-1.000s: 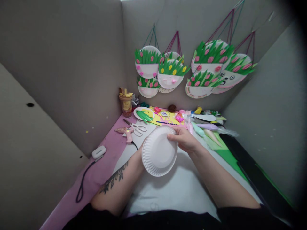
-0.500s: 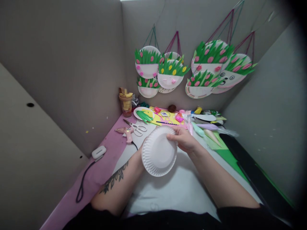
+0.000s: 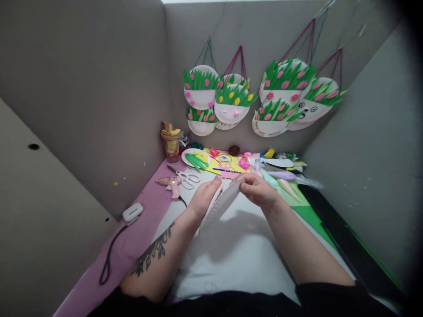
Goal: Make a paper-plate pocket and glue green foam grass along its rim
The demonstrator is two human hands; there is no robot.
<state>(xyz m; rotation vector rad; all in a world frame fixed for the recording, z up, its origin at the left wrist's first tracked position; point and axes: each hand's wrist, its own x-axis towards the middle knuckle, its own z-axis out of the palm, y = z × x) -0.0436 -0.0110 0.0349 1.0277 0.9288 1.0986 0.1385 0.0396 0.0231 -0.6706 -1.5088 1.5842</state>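
A white paper plate (image 3: 222, 203) with a crimped rim is tilted nearly edge-on above the white table cover. My right hand (image 3: 258, 190) pinches its upper right edge between thumb and fingers. On the other side, my left hand (image 3: 205, 197) grips the plate's left part, thumb pointing up and the fingers partly hidden behind it. Another thin white edge runs along the left hand's side, with small reddish-brown marks by it; whether it belongs to a second plate I cannot tell.
A pink glue gun (image 3: 174, 184) and white-handled scissors (image 3: 187, 177) lie left of my hands. Behind are a plate with green paper leaves (image 3: 195, 160) and a blue pencil (image 3: 228, 171). Decorated plate baskets (image 3: 233, 108) hang on the wall. A black panel (image 3: 325, 220) lies right.
The plate has turned from facing me to nearly edge-on. My left hand, mostly hidden behind it before, now shows at its left side. My right hand has shifted slightly right.
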